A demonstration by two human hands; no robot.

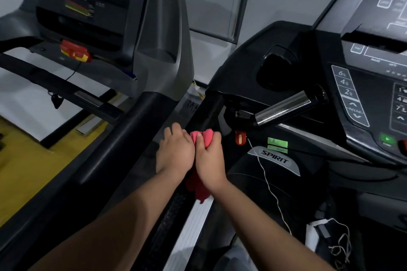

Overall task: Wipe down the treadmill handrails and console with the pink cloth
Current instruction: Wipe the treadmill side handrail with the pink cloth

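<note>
A neighbouring treadmill (pixel 154 28) fills the upper left. At lower centre the left hand (pixel 175 152) curls against the pink cloth (pixel 199 185); whether it grips cannot be told. The right hand (pixel 209 160) clutches the cloth on the black handrail (pixel 204 114). The console (pixel 363 99) stands far right.

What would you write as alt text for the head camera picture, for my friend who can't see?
A person's left hand and right hand, side by side, hold a bunched pink cloth against a treadmill's black handrail. The console with number buttons is to the right, and another treadmill stands to the left.
</note>
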